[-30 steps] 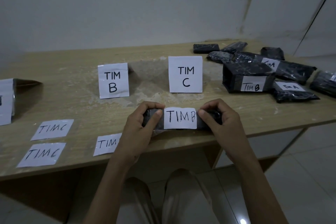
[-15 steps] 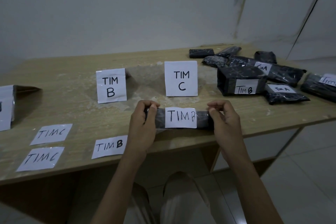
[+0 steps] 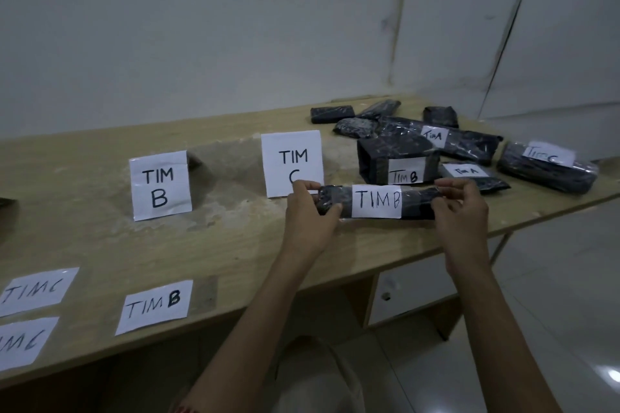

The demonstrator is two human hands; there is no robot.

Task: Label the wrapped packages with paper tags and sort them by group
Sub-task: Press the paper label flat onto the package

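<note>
Head view: the left hand (image 3: 310, 214) and right hand (image 3: 459, 211) each grip one end of a long black wrapped package (image 3: 417, 206). Their fingers (image 3: 449, 183) are curled over its top with the thumbs underneath. A white tag (image 3: 377, 200) reading "TIM B" sits across its middle. The package lies level over the worktop (image 3: 235, 245), just in front of the standing "TIM C" card (image 3: 291, 157) and near the front edge. Whether it touches the surface cannot be told.

The "TIM B" card (image 3: 160, 185) stands well to the left, with bare wood between and before both cards. Loose tags lie along the near edge: one "TIM B" slip (image 3: 155, 307) and two "TIM C" slips (image 3: 35, 290). The pile of wrapped packages (image 3: 396, 157) crowds the far right corner, one of them marked "TIM C" (image 3: 547, 166) close to the right edge.
</note>
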